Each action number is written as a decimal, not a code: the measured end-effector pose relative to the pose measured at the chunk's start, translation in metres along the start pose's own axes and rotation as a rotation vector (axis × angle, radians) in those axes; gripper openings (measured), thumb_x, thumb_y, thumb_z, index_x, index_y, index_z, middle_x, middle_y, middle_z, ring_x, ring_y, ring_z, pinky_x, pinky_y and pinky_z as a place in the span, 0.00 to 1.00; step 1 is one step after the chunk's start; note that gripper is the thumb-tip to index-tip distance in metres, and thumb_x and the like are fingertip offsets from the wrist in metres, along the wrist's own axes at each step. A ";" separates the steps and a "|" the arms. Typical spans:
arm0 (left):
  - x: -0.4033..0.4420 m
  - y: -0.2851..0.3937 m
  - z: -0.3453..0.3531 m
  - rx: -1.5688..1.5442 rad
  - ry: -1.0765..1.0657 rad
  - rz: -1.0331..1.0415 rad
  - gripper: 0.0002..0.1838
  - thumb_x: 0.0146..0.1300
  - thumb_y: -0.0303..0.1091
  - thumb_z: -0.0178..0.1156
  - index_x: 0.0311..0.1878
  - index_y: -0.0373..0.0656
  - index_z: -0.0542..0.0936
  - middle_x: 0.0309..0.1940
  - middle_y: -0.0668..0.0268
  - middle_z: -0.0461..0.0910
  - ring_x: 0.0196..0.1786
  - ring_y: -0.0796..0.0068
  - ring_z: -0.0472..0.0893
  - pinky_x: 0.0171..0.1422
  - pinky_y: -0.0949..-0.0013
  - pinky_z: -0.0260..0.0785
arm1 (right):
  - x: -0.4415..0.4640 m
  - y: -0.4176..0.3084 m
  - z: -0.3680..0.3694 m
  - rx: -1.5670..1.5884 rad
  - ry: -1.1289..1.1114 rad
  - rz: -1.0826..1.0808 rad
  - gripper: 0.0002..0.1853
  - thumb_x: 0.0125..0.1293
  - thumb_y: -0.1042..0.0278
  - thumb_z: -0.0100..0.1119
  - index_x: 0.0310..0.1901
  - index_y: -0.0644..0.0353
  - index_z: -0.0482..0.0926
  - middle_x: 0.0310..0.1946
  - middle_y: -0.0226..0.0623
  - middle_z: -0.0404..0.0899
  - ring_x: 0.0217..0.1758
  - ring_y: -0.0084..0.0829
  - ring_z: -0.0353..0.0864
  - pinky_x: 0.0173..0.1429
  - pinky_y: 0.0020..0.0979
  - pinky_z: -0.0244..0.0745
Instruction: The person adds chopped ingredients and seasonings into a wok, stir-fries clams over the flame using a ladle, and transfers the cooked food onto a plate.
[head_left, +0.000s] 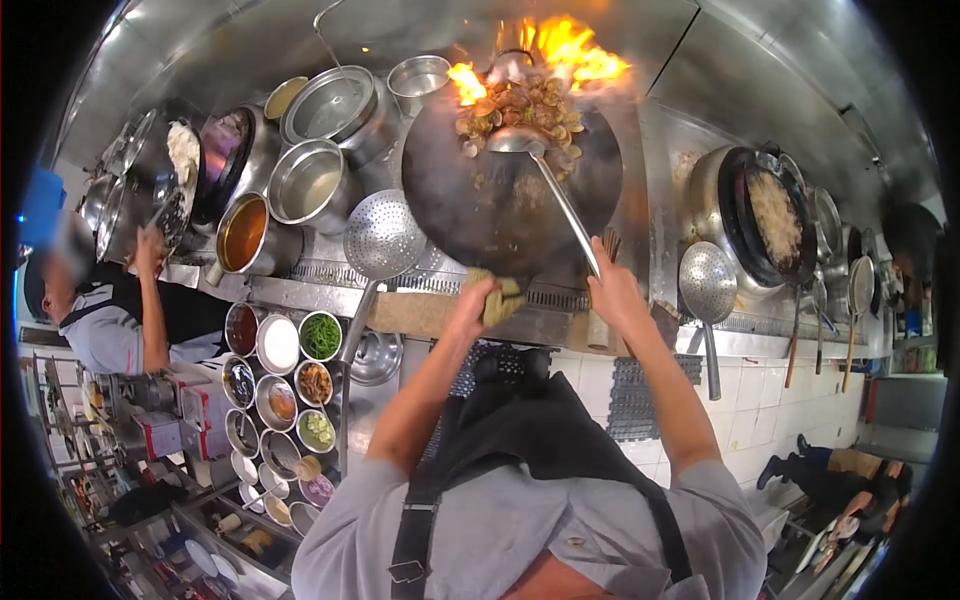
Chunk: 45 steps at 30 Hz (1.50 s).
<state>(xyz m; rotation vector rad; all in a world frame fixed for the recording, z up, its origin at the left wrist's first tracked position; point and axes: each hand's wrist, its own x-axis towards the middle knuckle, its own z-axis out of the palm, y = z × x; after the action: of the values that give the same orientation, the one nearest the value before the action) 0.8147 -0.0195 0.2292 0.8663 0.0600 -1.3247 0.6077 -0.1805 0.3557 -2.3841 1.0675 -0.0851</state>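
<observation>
A large dark wok (500,215) sits on the range in front of me. Clams (525,105) are bunched at its far side, some apparently airborne, with flames (575,50) flaring behind them. My right hand (617,292) grips the handle of a metal ladle (518,139), whose bowl rests against the clams. Closed around a folded yellowish cloth (501,298), my left hand (473,305) is at the wok's near edge. The cloth hides whatever part of the wok it may be gripping.
Left of the wok are a perforated strainer (384,235), metal pots (308,181) and a pot of reddish-brown liquid (242,233). Seasoning bowls (320,336) stand lower left. A co-worker (120,310) cooks at far left. On the right are another strainer (707,282) and a second wok (768,215).
</observation>
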 end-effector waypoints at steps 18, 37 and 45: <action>0.030 0.009 -0.019 0.024 -0.086 -0.051 0.19 0.66 0.30 0.57 0.58 0.32 0.73 0.53 0.44 0.80 0.55 0.44 0.84 0.59 0.42 0.82 | -0.016 -0.011 0.005 -0.009 -0.058 -0.012 0.39 0.68 0.71 0.61 0.78 0.62 0.58 0.38 0.66 0.82 0.41 0.66 0.82 0.49 0.55 0.76; 0.042 0.041 0.022 0.025 -0.015 -0.101 0.15 0.65 0.29 0.59 0.53 0.37 0.75 0.51 0.48 0.82 0.53 0.49 0.85 0.55 0.48 0.83 | -0.044 0.030 -0.040 0.006 -0.115 0.124 0.39 0.66 0.73 0.61 0.78 0.59 0.59 0.41 0.68 0.81 0.47 0.66 0.82 0.53 0.54 0.75; -0.001 0.027 -0.004 0.038 0.044 -0.102 0.15 0.64 0.29 0.57 0.53 0.36 0.74 0.53 0.46 0.82 0.54 0.45 0.85 0.55 0.44 0.84 | -0.071 0.020 -0.042 0.292 -0.057 0.080 0.37 0.68 0.71 0.61 0.78 0.59 0.61 0.52 0.65 0.82 0.54 0.61 0.84 0.59 0.47 0.78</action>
<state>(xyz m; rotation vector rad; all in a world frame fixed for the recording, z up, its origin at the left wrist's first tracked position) 0.8392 -0.0165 0.2415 0.9346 0.1150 -1.4054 0.5347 -0.1595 0.3927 -2.0690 1.0453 -0.1344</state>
